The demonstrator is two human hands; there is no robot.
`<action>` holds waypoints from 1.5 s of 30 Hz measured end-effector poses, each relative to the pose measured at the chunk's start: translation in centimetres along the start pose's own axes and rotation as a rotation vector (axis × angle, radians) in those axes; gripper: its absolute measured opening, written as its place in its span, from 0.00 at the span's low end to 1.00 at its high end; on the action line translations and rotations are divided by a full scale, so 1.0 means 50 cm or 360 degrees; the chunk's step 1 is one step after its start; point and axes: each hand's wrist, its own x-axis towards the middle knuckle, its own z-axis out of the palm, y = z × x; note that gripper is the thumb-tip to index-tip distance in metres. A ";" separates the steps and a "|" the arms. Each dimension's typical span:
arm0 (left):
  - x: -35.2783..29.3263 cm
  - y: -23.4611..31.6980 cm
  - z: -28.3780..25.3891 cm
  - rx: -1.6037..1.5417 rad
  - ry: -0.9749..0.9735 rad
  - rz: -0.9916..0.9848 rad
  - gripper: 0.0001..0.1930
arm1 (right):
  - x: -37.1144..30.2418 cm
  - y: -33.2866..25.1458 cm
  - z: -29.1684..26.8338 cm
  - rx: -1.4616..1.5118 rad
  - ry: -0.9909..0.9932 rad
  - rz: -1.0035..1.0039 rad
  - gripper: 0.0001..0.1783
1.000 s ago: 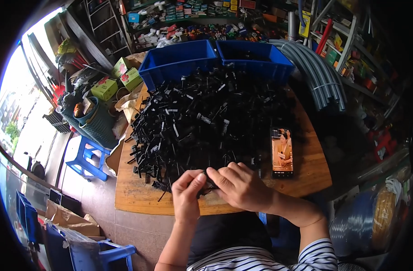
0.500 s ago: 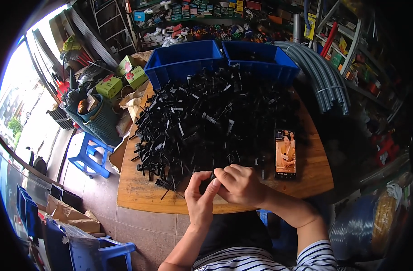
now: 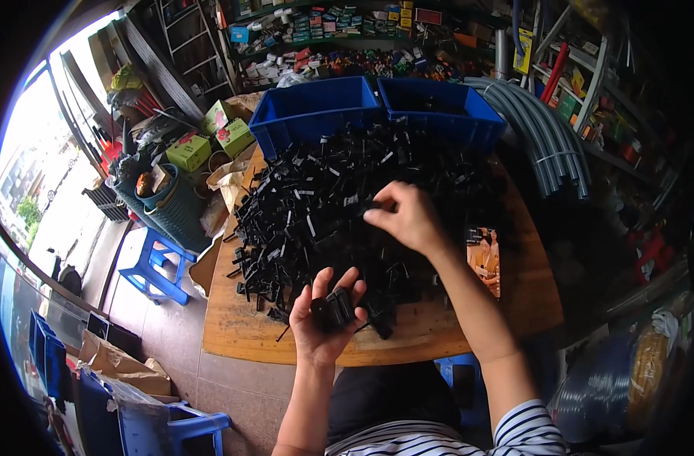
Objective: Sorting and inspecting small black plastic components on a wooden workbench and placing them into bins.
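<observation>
A heap of small black plastic pieces (image 3: 301, 194), some with pale strips, spreads over the wooden table (image 3: 248, 338). My left hand (image 3: 316, 340) is palm up near the table's front edge, its fingers curled round a black plastic piece (image 3: 336, 309); whether more than one lies in the palm is hard to tell. Farther forward, my right hand (image 3: 409, 219) hovers at the middle of the heap. Its thumb and index finger are pinched together at the dark pieces, and whatever is between them blends into the black behind.
Two blue bins (image 3: 314, 125) stand side by side behind the heap. A phone with a lit screen (image 3: 484, 262) is on the table's right, beside my right forearm. Grey pipes (image 3: 548, 144) curve along the right; a blue stool (image 3: 145, 266) stands on the left.
My hands were together at the table's front edge and are now apart. The right reached forward to the heap; the left turned palm up, showing the black piece in it.
</observation>
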 end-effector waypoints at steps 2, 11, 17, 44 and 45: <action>0.000 0.008 0.002 0.0136 0.0065 0.0024 0.17 | 0.004 -0.014 -0.036 0.0460 0.0043 0.0088 0.14; 0.013 -0.045 0.062 0.1878 0.0348 0.0692 0.07 | -0.158 -0.110 -0.003 -0.0698 0.0070 -0.1220 0.19; -0.001 -0.044 0.042 0.1683 0.0385 0.0628 0.10 | -0.190 -0.097 -0.016 0.0116 0.0326 -0.0473 0.21; -0.026 -0.039 0.046 0.1484 0.0542 0.0275 0.07 | -0.249 -0.113 -0.044 0.0102 -0.0442 -0.0543 0.28; -0.026 -0.044 0.044 0.1401 0.0508 0.0218 0.07 | -0.246 -0.109 -0.043 -0.0229 -0.0369 -0.0750 0.27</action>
